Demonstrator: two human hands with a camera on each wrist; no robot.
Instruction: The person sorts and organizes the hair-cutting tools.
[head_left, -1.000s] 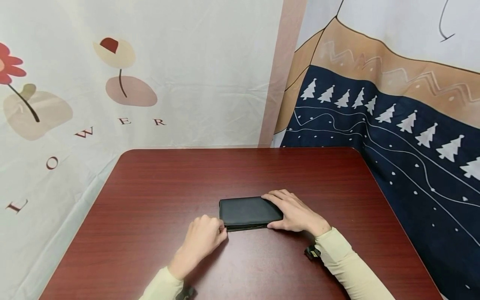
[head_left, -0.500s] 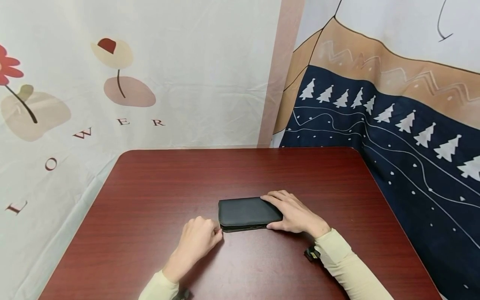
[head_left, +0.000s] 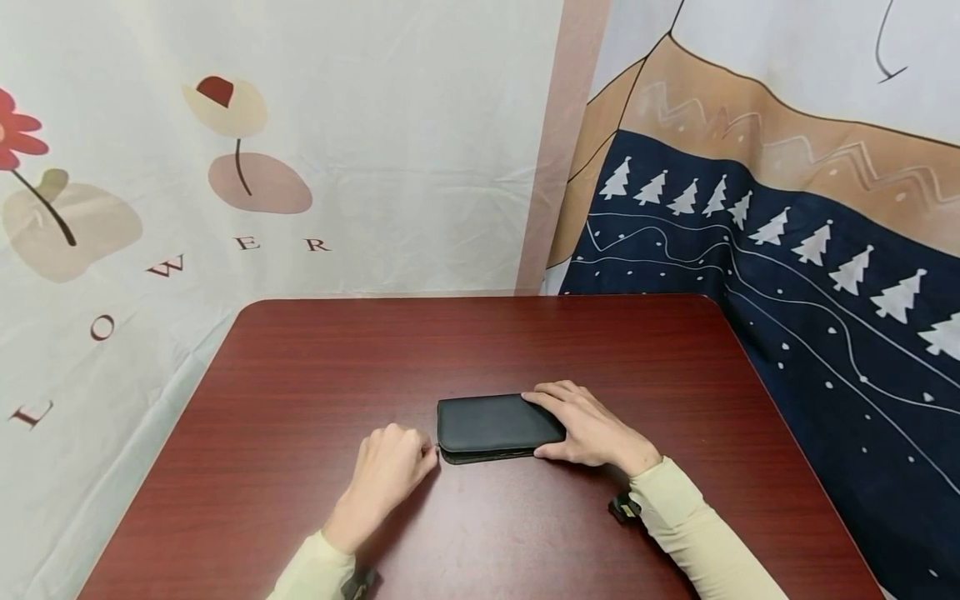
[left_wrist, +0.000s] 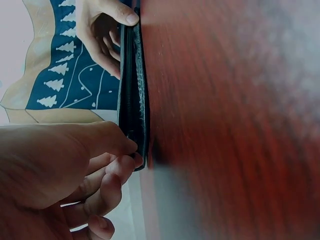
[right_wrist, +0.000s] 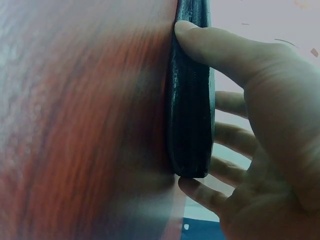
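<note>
A black zip wallet (head_left: 495, 423) lies flat on the table, its zipped front side facing me. My left hand (head_left: 392, 467) is at its front left corner. In the left wrist view, the thumb and index finger of that hand (left_wrist: 60, 165) pinch the zipper pull, which they mostly cover, at the end of the zipper (left_wrist: 129, 75). My right hand (head_left: 592, 423) grips the wallet's right end. The right wrist view has its thumb on the zipped edge of the wallet (right_wrist: 191, 120) and the other fingers round the far side.
The reddish-brown wooden table (head_left: 480, 342) has rounded far corners. Behind it hangs a pale curtain (head_left: 420, 150) with flower prints. A navy and tan cloth (head_left: 787, 333) with white trees hangs along the right side.
My left hand has moved a little to the left, along the wallet's front edge and round its left corner. The right hand and the wallet have stayed in place.
</note>
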